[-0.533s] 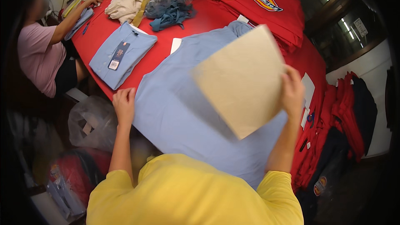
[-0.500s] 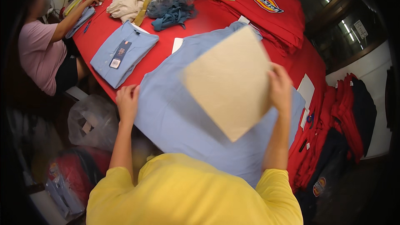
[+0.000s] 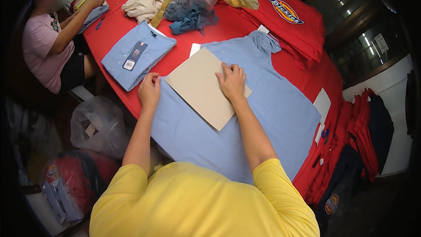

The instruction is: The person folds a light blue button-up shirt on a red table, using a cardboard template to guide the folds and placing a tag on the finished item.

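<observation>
A light blue shirt (image 3: 267,118) lies spread over the red-covered table, its collar end at the far side. On its left part rests a beige cardboard sheet (image 3: 197,83), turned cornerwise to me. My right hand (image 3: 232,81) lies on the sheet's right side, fingers spread and pressing down. At the shirt's left edge, beside the sheet's left corner, my left hand (image 3: 150,91) has its fingers pinched together on the cloth. Just beyond it sits a folded light blue shirt (image 3: 131,57) with a dark hang tag (image 3: 135,55).
Red garments (image 3: 285,17) are piled at the far right; more red clothes (image 3: 351,127) hang over the right edge. Cream cloth (image 3: 144,3), a clear plastic bag and white boards (image 3: 322,105) lie about. Another person (image 3: 48,52) sits at far left. A plastic bag (image 3: 98,125) stands below.
The cardboard sheet has come down onto the shirt, moving left. My right hand has shifted from its right edge onto its top. The other person's hand has moved slightly.
</observation>
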Tool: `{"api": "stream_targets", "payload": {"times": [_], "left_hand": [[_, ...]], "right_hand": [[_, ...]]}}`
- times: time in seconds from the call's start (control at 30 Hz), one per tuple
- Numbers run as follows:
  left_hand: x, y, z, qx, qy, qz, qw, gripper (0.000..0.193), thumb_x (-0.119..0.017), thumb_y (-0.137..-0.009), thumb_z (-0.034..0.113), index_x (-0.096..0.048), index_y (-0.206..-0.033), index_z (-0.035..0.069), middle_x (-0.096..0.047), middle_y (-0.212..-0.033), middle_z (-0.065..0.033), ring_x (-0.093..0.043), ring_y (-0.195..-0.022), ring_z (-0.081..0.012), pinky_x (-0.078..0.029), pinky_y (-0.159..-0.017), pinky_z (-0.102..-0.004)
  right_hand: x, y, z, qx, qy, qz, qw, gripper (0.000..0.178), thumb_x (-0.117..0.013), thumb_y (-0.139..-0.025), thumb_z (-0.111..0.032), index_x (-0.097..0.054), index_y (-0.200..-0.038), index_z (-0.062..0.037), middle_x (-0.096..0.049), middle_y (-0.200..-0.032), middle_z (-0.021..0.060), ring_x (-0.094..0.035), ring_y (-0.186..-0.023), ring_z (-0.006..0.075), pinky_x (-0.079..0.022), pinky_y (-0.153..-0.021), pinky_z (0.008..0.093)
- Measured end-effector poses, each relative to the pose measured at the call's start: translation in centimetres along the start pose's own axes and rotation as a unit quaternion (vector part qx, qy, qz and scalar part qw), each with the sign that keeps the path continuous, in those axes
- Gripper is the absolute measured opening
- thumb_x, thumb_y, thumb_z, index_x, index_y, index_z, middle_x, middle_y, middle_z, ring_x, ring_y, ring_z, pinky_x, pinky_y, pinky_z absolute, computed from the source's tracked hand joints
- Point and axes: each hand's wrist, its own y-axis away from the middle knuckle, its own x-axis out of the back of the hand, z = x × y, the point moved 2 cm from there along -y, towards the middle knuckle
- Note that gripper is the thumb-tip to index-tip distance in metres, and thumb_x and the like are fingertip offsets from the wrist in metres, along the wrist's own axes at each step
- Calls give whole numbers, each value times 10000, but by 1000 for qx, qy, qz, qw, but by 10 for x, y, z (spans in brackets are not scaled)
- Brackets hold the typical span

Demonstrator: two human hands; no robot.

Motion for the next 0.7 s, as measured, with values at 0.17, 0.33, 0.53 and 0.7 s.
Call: {"api": "stream_targets", "payload": {"times": [0.17,0.33,0.53,0.7], "left_hand": [[4,-2,5,13,-11,-6,1000,161,-638,-866,190,-636,-960,59,-640,-829,-74,-622,-761,-265,-477,-676,-393],[5,-6,8,112,82,-35,990,173,-653,-856,176,-638,-979,55,-637,-880,-73,-613,-843,-257,-479,-734,-385],[1,10,62,-157,11,-18,987,173,-645,-859,131,-656,-1019,64,-599,-1139,-105,-545,-1046,-276,-440,-902,-386],[-41,36,85,-242,-84,-102,961,438,-605,-869,363,-602,-1244,137,-514,-1354,-76,-378,-1320,-284,-195,-1127,-538]], "right_hand": [[3,-1,-5,1,2,-15,1000,533,-648,-828,-454,-607,-1236,-115,-536,-1098,103,-456,-999,281,-339,-866,417],[4,-2,-7,9,46,-19,999,570,-641,-811,-508,-592,-1233,-128,-545,-1090,95,-464,-994,282,-354,-833,437],[2,3,-5,1,59,-8,998,587,-644,-801,-529,-599,-1232,-133,-542,-1094,91,-464,-992,279,-345,-833,436],[4,0,-9,-2,54,-10,999,606,-655,-789,-533,-606,-1245,-136,-542,-1096,87,-459,-997,273,-326,-852,427]]}}
